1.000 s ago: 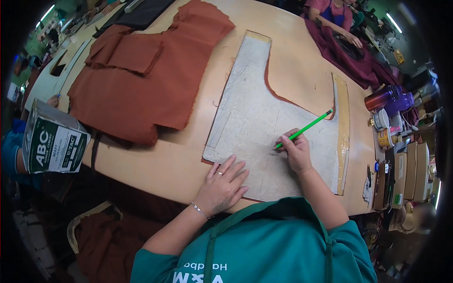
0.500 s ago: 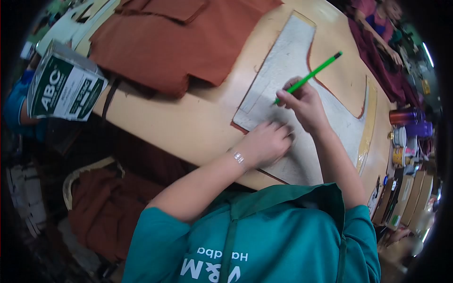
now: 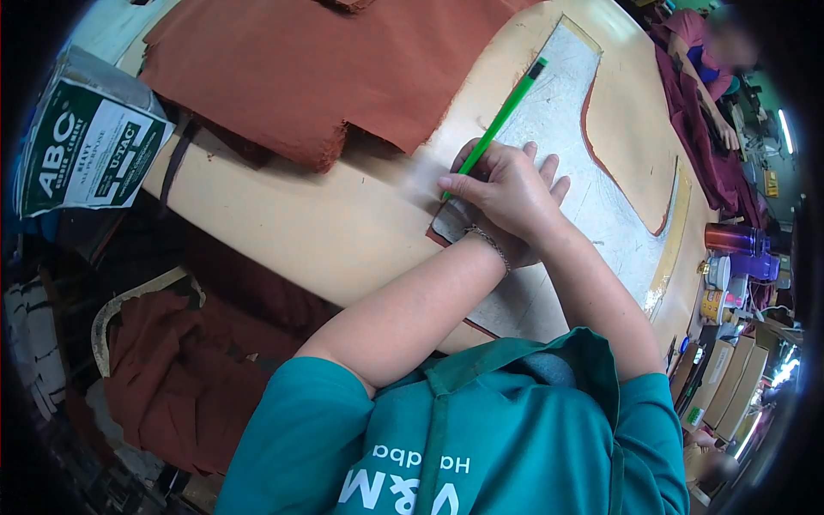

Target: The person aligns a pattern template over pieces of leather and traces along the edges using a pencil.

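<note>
Grasping a green pencil [image 3: 507, 108] in the right hand [image 3: 511, 184], slanting it down at the left edge of the grey template [image 3: 611, 233] on the tabletop [image 3: 335, 240]. Resting the left hand [image 3: 550, 169], spread, on the template beneath the right. Having rust cloth [image 3: 326, 77] leftward, a cement can [image 3: 94, 142] farther out.

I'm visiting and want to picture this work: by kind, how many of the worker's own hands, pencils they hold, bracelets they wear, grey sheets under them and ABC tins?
Hands: 2 (right hand; left hand, partly hidden)
Green pencil: 1
Bracelet: 1
Grey sheet: 1
ABC tin: 1
Total: 6
</note>
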The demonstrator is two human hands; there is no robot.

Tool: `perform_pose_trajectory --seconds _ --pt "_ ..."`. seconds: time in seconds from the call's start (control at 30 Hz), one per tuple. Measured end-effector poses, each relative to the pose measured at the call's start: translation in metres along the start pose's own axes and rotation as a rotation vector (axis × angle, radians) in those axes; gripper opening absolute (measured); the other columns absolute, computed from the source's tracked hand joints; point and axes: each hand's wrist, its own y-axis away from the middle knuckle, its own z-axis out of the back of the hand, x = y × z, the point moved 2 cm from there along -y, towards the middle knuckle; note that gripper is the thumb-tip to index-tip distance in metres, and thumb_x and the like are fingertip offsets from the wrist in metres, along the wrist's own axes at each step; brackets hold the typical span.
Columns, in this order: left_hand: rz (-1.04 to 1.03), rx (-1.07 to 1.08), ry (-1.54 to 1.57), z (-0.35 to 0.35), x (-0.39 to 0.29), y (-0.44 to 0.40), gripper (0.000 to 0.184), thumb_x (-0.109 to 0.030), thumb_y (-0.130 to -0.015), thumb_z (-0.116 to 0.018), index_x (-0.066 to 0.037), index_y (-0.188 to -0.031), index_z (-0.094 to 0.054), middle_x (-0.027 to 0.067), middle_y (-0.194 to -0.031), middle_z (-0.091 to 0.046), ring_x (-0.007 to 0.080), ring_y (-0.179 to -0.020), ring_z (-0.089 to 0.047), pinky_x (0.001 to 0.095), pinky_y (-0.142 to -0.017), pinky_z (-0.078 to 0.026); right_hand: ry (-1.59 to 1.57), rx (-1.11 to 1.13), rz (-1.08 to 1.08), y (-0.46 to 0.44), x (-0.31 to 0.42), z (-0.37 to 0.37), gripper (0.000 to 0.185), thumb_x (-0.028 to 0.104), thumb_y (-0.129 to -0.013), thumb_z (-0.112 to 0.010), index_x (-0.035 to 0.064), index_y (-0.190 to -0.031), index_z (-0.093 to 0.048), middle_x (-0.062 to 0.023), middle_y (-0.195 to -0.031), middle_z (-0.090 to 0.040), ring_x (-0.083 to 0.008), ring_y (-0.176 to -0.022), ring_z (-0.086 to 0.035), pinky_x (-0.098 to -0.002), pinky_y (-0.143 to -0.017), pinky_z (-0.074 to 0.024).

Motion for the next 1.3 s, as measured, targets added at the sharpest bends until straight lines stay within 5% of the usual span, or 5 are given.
perform_pose_trajectory --seconds 0.2,0.3,0.53,0.93,1.3 --pt "0.023 -0.034 0.211 0.005 -0.001 0.001 0.065 -0.049 -0.084 -0.031 -0.012 -0.137 -0.023 0.0153 -0.143 -0.015 0.0369 -0.131 -0.012 0.0560 -0.102 -0.007 0.067 0.009 0.027 -0.010 -0.017 0.002 0.023 0.022 -0.076 -0.068 0.0027 -0.081 -0.058 -0.0066 -0.070 -0.060 -0.0148 -0.068 -0.056 -0.0303 -0.066 -0.0446" --pt "0.079 -0.022 0.202 -0.004 -0.003 -0.002 0.066 -0.051 -0.082 -0.037 -0.010 -0.133 -0.031 0.0152 -0.140 -0.024 0.0333 -0.129 -0.018 0.0572 -0.102 -0.006 -0.114 -0.121 0.024 -0.031 -0.035 0.020 0.029 0.023 -0.073 -0.067 -0.0029 -0.082 -0.059 -0.0187 -0.075 -0.061 -0.0296 -0.069 -0.061 -0.0366 -0.066 -0.0467" --pt "0.120 0.092 0.302 0.028 -0.003 -0.001 0.073 -0.054 -0.074 -0.052 -0.014 -0.132 -0.033 0.0111 -0.140 -0.020 0.0344 -0.131 -0.009 0.0634 -0.096 -0.013 -0.174 -0.248 0.045 -0.105 -0.082 0.068 0.015 0.014 -0.079 -0.064 0.0028 -0.085 -0.055 -0.0024 -0.073 -0.058 -0.0085 -0.065 -0.054 -0.0214 -0.054 -0.0428" --pt "0.116 0.227 0.299 0.024 -0.003 -0.003 0.073 -0.058 -0.075 -0.048 -0.012 -0.131 -0.034 0.0129 -0.137 -0.026 0.0336 -0.131 -0.011 0.0644 -0.096 -0.009 0.067 -0.271 0.151 -0.057 -0.037 0.054 0.019 0.018 -0.077 -0.061 0.0030 -0.086 -0.055 -0.0197 -0.071 -0.059 -0.0361 -0.070 -0.058 -0.0417 -0.063 -0.0455" --pt "0.116 0.112 0.316 0.019 -0.003 0.002 0.071 -0.053 -0.078 -0.045 -0.013 -0.134 -0.028 0.0151 -0.138 -0.024 0.0320 -0.127 -0.024 0.0572 -0.101 -0.008 -0.157 -0.138 -0.004 -0.050 -0.039 0.046 0.023 0.019 -0.076 -0.065 -0.0002 -0.085 -0.057 -0.0126 -0.071 -0.060 -0.0179 -0.066 -0.059 -0.0313 -0.061 -0.0470"
